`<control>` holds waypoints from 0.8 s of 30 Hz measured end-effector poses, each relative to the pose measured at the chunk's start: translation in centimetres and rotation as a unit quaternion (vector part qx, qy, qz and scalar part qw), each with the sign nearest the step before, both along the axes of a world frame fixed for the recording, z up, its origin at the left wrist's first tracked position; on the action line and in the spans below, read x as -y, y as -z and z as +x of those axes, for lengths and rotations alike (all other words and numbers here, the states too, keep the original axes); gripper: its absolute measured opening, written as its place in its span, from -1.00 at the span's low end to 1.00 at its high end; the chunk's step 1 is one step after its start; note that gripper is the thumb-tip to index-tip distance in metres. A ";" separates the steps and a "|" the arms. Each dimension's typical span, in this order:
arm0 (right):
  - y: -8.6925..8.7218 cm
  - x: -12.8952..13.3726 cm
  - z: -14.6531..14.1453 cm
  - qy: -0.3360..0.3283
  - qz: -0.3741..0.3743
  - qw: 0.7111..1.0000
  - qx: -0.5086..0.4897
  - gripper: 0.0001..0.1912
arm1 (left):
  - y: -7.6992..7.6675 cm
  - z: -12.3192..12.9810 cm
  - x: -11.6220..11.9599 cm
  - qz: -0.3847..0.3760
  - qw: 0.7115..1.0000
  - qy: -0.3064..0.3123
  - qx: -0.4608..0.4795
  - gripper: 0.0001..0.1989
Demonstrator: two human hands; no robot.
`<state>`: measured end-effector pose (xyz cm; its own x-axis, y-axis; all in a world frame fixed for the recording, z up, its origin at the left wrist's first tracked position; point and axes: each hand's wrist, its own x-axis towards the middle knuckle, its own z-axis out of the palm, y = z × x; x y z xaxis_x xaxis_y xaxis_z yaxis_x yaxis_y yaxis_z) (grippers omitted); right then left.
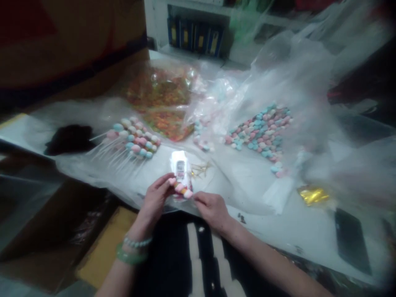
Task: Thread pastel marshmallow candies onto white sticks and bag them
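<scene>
Pink candy skewer, slanting down-right, left hand pinching it, right hand touching tip

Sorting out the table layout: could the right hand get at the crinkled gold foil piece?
Probably yes: the right hand, at the pink-and-cream candy stick, sits on that side, and only a flat white strip lies on the plastic sheeting before the crinkled gold foil piece.
</scene>
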<state>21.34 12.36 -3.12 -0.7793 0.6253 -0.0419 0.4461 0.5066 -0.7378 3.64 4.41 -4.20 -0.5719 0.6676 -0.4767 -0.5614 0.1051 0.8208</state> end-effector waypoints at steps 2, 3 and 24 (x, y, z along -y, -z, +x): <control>0.2 0.3 0.4 0.002 -0.013 1.000 -0.006 -0.76 | 0.0 0.6 0.3 0.004 1.000 0.008 -0.019 -0.50; 0.3 0.3 0.6 0.001 -0.021 1.000 -0.010 -0.77 | -0.1 0.9 0.5 0.007 1.000 0.011 -0.025 -0.50; 1.8 0.9 0.9 0.033 -0.163 0.985 -0.034 -0.80 | 1.3 3.5 2.4 -0.006 0.992 0.019 -0.123 -0.66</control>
<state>22.25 11.48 -4.89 -0.7455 0.6367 -0.1973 0.4134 0.2095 -0.8861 7.11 1.97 -5.53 -0.6462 0.6863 -0.3337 -0.3389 0.1337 0.9313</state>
